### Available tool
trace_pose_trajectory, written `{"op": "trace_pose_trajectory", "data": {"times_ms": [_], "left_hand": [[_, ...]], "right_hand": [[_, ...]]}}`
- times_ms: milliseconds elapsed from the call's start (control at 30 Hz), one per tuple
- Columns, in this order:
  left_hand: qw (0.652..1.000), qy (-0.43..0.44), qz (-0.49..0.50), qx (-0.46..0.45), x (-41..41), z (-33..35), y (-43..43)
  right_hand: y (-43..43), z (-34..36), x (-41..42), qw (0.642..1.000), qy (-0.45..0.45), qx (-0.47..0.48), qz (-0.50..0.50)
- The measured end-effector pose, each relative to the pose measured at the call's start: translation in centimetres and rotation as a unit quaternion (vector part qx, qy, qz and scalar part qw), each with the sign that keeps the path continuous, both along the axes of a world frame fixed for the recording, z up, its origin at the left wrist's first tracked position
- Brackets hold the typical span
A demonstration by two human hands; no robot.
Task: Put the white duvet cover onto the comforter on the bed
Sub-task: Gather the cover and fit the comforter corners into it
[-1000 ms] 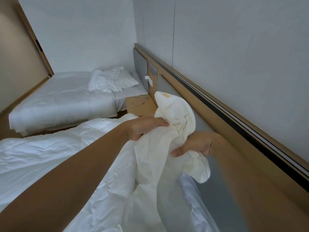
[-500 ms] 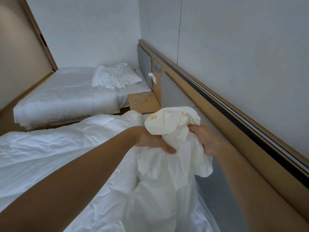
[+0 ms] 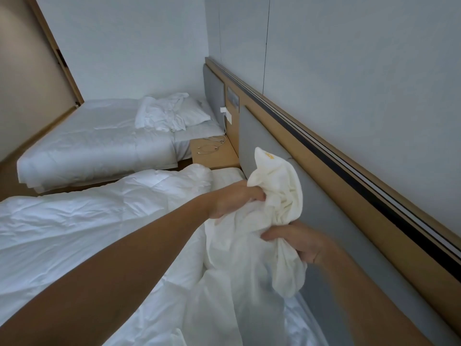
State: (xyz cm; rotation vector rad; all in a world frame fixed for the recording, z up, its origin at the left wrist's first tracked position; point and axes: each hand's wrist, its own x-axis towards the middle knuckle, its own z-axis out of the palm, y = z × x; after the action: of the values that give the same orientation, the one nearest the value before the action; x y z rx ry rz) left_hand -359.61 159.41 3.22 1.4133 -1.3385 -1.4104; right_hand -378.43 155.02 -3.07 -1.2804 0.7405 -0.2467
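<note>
1. Duvet cover [image 3: 279, 196], cream-white and bunched, is held up over the head end of the near bed [image 3: 225, 178], close to the corner by the nightstand. Its upper fold stands above both hands and bears a small yellow mark [image 3: 269, 156]. The rest hangs down and spreads over the bedding along the headboard side.
2. Left hand [image 3: 234, 201] grips the bunch from the left, fingers curled into the fabric, with the arm reaching across the bed from the lower left.
3. Right hand [image 3: 299, 242] sits lower and nearer the headboard, fingers and thumb closed round a gathered neck of the cloth. A loose flap droops below it.
4. Comforter [image 3: 87, 221], white and quilted, lies rumpled over the near bed under the left arm. Its top edge stops short of the head end, so a strip of sheet shows there. The cover lies partly on it, not round it.
5. Grey padded headboard [image 3: 331, 221] runs along the bed's head edge, just behind the hands. Above it is a wooden rail [image 3: 324, 156] carrying a dark strip.
6. Wooden nightstand [image 3: 214, 157] stands between the two beds against the wall. Coiled white cables [image 3: 212, 146] lie on top, and a white plug [image 3: 225, 112] sits in the panel above.
7. Far bed [image 3: 87, 141] holds a pillow [image 3: 197, 113] and a crumpled heap of white linen [image 3: 159, 116] at its head end.
8. Wooden door frame [image 3: 57, 53] slants along the far left wall, well apart from the hands.
</note>
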Motion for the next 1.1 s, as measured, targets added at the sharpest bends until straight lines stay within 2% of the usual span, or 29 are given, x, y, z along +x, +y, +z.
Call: {"op": "trace_pose_trajectory", "data": {"times_ms": [133,233,333,433,567,667,767,833,933,1000,1100], "left_hand": [[0.998,0.014,-0.049,0.042,-0.5,-0.2,0.5],[0.993,-0.008,-0.092,0.069,-0.6,-0.5,0.8],[0.978,-0.023,-0.163,0.125,0.1,-1.4,0.9],[0.972,-0.041,-0.188,0.136,0.9,-1.9,1.2],[0.98,-0.033,-0.151,0.128,0.9,-2.3,1.9],[0.989,-0.021,-0.1,0.104,0.2,-2.6,2.3],[0.99,-0.086,-0.077,0.08,-0.1,-2.8,2.1],[0.992,-0.097,-0.05,0.064,-0.2,-2.6,1.8],[0.999,-0.039,0.006,0.018,-0.7,-2.3,1.4],[0.999,-0.015,0.047,-0.012,-1.1,-2.0,1.0],[0.995,-0.001,0.075,-0.062,-1.7,-0.6,0.4]], "right_hand": [[0.4,0.4,0.5,0.997,-0.047,-0.041,-0.047],[0.3,1.0,0.5,0.992,-0.088,-0.053,-0.073],[-0.1,1.0,0.6,0.989,-0.096,-0.048,-0.104],[-0.4,0.7,0.6,0.987,-0.093,-0.043,-0.125],[-0.9,0.5,0.5,0.978,-0.094,-0.039,-0.182],[-1.1,0.6,0.4,0.977,-0.096,-0.038,-0.188],[-1.3,0.1,0.6,0.982,-0.065,-0.044,-0.17],[-1.3,0.0,0.7,0.99,-0.035,-0.033,-0.135],[-1.2,0.1,0.5,0.999,-0.013,0.004,-0.043],[-1.1,-0.3,0.3,0.997,-0.048,0.059,0.008],[-1.0,-0.6,0.0,0.99,-0.09,0.105,0.023]]}}
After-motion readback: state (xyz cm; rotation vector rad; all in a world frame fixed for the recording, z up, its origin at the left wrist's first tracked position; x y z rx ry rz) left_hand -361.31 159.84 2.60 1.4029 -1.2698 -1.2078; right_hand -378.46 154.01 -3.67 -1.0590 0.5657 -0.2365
